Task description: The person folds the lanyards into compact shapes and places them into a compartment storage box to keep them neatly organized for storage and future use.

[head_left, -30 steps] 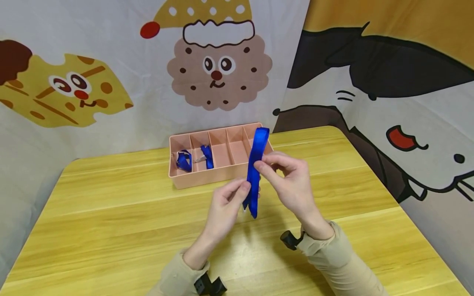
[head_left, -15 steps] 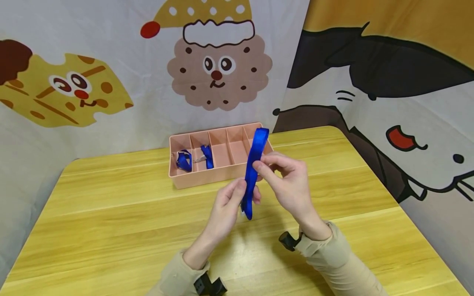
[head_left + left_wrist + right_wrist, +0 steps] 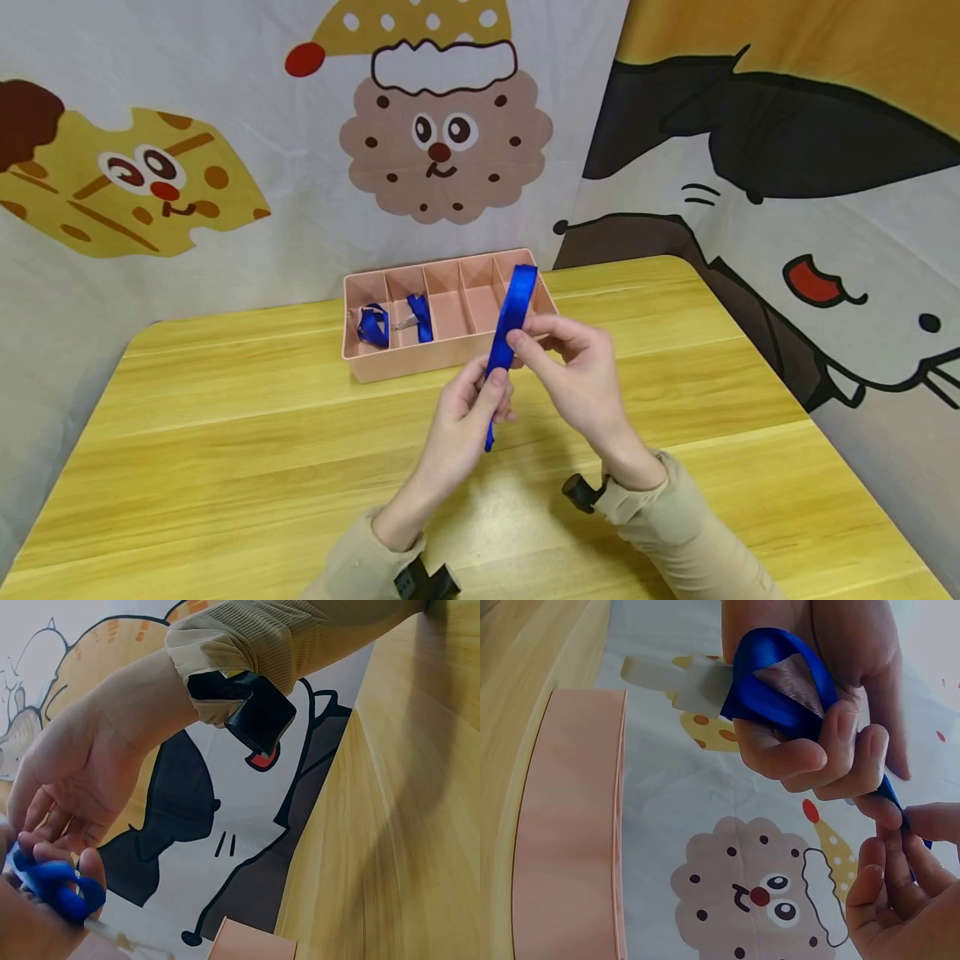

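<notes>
A folded length of shiny blue ribbon [image 3: 515,304] is held up above the table, slanting upright. My left hand [image 3: 468,412] pinches its lower part between thumb and fingers, and a short end pokes out below. Higher up, my right hand [image 3: 573,367] pinches the ribbon between thumb and forefinger. The right wrist view shows the ribbon [image 3: 776,682] looped at the left hand [image 3: 832,727], while the right hand [image 3: 907,892] grips further along. In the left wrist view the loop of ribbon [image 3: 60,889] lies against the left fingers, with a pale strip [image 3: 124,941] beside it.
Behind the hands stands a pink divided box [image 3: 412,358]. Its leftmost compartment holds a bundle of blue ribbon [image 3: 372,325], and the neighbouring one holds another ribbon bundle [image 3: 420,318]. The wooden table [image 3: 225,467] meets printed cloth hangings [image 3: 300,167] at the back.
The ribbon has turned edge-on at its lower end and dropped slightly. My left fingers have closed further round it, and my right hand has shifted a little left and down.
</notes>
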{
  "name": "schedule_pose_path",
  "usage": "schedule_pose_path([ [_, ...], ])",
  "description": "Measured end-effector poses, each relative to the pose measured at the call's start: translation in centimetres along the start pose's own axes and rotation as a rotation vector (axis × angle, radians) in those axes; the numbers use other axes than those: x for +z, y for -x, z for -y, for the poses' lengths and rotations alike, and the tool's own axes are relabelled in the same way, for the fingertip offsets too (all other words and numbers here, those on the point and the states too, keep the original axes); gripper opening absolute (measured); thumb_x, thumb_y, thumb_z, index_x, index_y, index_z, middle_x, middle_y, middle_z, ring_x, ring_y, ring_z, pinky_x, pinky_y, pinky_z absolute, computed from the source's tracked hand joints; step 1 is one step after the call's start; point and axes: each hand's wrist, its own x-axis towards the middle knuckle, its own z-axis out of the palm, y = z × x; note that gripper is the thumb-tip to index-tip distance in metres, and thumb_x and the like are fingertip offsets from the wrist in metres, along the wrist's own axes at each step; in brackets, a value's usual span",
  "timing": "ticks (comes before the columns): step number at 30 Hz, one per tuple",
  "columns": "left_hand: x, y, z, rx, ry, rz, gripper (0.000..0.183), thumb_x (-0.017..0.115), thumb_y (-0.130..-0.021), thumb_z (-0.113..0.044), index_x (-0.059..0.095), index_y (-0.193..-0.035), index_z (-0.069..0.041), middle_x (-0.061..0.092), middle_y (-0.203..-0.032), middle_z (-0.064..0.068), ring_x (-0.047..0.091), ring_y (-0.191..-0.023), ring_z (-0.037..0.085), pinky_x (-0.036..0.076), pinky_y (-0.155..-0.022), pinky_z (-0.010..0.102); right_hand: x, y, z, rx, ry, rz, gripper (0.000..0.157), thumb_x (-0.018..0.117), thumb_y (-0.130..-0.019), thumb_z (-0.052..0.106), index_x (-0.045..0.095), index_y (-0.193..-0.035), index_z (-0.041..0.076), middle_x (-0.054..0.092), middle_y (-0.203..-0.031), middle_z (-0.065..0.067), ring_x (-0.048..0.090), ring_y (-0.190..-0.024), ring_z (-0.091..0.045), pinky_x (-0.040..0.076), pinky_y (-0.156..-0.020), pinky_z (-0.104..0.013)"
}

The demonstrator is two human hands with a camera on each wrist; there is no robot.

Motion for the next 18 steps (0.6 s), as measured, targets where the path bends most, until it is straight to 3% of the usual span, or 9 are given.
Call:
schedule_pose_path([
  [4, -0.04, 0.00, -0.11, 0.010, -0.026, -0.022, 0.034, 0.041, -0.115, -0.018, 0.063, -0.122, 0.008, 0.049, -0.076, 0.000, 0.049, -0.068, 0.007, 0.056, -0.071, 0.023, 0.14, 0.03, -0.18, -0.004, 0.005, -0.003, 0.004, 0.070, -0.092, -0.010, 0.072, -0.094, -0.014, 0.073, -0.083, 0.023, 0.068, -0.078, -0.002, 0.055, -0.072, -0.020],
  [9, -0.02, -0.01, -0.30, 0.010, -0.018, 0.000, 0.035, 0.038, -0.115, -0.016, 0.062, -0.117, 0.009, 0.057, -0.080, 0.009, 0.056, -0.070, 0.006, 0.052, -0.070, 0.022, 0.16, 0.03, -0.24, 0.010, 0.012, 0.001, 0.005, 0.070, -0.093, -0.009, 0.072, -0.095, -0.013, 0.073, -0.084, 0.024, 0.067, -0.079, -0.003, 0.054, -0.073, -0.020],
  [15, -0.09, 0.04, -0.31, 0.002, -0.022, 0.013, 0.040, 0.034, -0.117, -0.021, 0.062, -0.118, 0.008, 0.049, -0.076, 0.000, 0.048, -0.067, 0.008, 0.054, -0.072, 0.023, 0.11, 0.04, -0.36, 0.015, -0.006, 0.025, 0.007, 0.070, -0.094, -0.008, 0.071, -0.096, -0.015, 0.073, -0.085, 0.023, 0.068, -0.079, -0.002, 0.055, -0.073, -0.019],
  [18, -0.14, 0.07, -0.27, -0.001, -0.025, 0.023, 0.041, 0.034, -0.117, -0.021, 0.061, -0.115, 0.009, 0.044, -0.073, -0.003, 0.044, -0.065, 0.008, 0.057, -0.074, 0.024, 0.00, 0.00, -0.28, 0.073, -0.057, 0.031, 0.010, 0.068, -0.096, -0.007, 0.072, -0.102, -0.014, 0.075, -0.088, 0.021, 0.069, -0.081, -0.002, 0.056, -0.077, -0.019],
])
